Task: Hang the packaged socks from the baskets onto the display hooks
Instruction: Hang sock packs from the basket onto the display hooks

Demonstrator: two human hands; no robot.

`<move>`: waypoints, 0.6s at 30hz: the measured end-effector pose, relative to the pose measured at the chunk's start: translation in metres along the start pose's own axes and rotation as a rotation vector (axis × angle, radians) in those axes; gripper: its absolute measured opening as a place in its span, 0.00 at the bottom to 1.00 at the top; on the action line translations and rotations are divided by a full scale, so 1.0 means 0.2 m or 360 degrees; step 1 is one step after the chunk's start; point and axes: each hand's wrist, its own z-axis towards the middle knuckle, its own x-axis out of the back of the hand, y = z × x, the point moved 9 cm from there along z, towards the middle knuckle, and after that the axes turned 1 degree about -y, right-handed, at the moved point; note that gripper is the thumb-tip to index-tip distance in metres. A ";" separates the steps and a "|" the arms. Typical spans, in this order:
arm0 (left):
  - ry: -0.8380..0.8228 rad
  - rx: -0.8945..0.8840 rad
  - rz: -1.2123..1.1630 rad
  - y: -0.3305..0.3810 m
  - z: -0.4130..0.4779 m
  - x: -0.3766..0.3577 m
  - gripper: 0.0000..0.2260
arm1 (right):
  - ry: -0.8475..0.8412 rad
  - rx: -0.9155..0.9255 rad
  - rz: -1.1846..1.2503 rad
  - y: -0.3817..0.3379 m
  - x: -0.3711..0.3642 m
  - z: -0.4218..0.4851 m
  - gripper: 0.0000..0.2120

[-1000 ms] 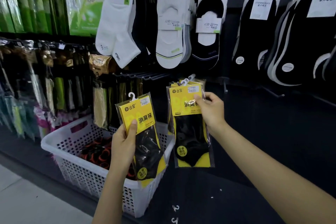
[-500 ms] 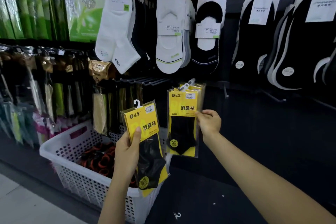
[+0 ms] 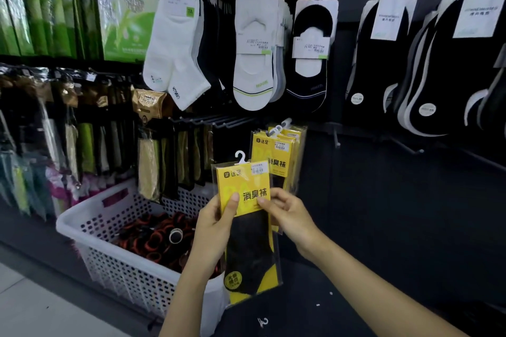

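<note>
Dark shop panelling (image 3: 369, 200) carries rows of hung socks. A white perforated plastic basket (image 3: 71, 220) sits on the floor against its lower edge, holding dark rolled goods I cannot identify.

The yellow-and-black sock packet in its clear plastic sleeve (image 3: 247, 249) is held upright in the air over the basket's right corner. It is just below and left of the bunch of matching yellow packets (image 3: 283, 149) already hanging on the wall.

The left hand (image 3: 216, 230) grips the packet's left edge, with the thumb flat on the front of the yellow card and the fingers curled behind. The right hand (image 3: 290, 216) pinches the card's right edge between thumb and fingers.

The packet looks very light. It seems stiff across the card half and limp below, where only sock and film hang, and the glossy film is probably slippery. The card is therefore the sensible place to hold it, as both hands do now.

The small white plastic hanger (image 3: 240, 157) at the packet's top edge is thin and may snap or twist if forced. It likely has to be steered onto a peg, either the occupied one or one of the bare wire hooks (image 3: 219, 121) beside it.
</note>
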 end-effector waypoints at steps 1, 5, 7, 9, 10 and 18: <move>-0.0010 -0.0004 -0.0055 0.00 0.00 -0.01 0.13 | 0.0057 0.0052 0.0022 -0.01 0.02 -0.01 0.08; -0.0107 0.0029 -0.0150 -0.01 0.00 -0.06 0.18 | 0.0393 0.0248 0.0148 -0.07 0.16 -0.02 0.02; -0.0150 0.0063 -0.0137 -0.04 -0.01 -0.10 0.19 | 0.0530 0.0282 0.0136 -0.09 0.21 -0.01 0.02; -0.0154 0.0092 -0.0135 -0.06 -0.01 -0.13 0.21 | 0.0642 0.0272 0.0109 -0.10 0.25 0.01 0.02; -0.0146 0.0097 -0.0134 -0.08 -0.01 -0.14 0.22 | 0.0693 0.0260 0.0075 -0.10 0.27 0.02 0.03; -0.0065 0.0181 -0.0058 -0.17 -0.01 -0.13 0.28 | 0.0784 0.0083 -0.0069 -0.08 0.29 0.15 0.07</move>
